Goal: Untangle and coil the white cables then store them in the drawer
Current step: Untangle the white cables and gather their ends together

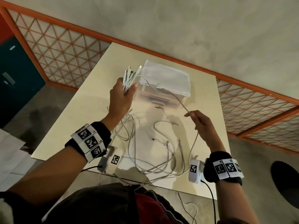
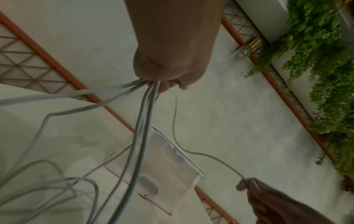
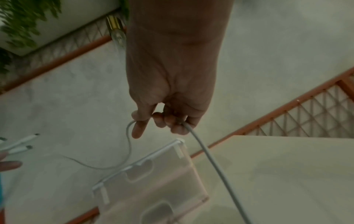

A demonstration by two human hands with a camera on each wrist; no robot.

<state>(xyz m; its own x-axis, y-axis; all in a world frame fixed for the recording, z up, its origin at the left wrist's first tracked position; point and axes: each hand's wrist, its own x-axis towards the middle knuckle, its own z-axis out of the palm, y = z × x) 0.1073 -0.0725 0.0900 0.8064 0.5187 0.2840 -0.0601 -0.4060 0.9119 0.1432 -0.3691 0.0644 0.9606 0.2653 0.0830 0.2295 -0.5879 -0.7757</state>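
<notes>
Head view: left hand clutches thin white cables' plug ends; right hand pinches one strand; slack loops tangle on the cream table.

Grey concrete floor — orange lattice railing, cream table.

Left hand hides the cables' gripped stretch.

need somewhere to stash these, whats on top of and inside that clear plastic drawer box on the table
A white cloth-like sheet covers the top of the clear plastic drawer box, with one thin white cable trailing across it. The frosted drawer fronts are shut, so the contents cannot be made out.
</notes>
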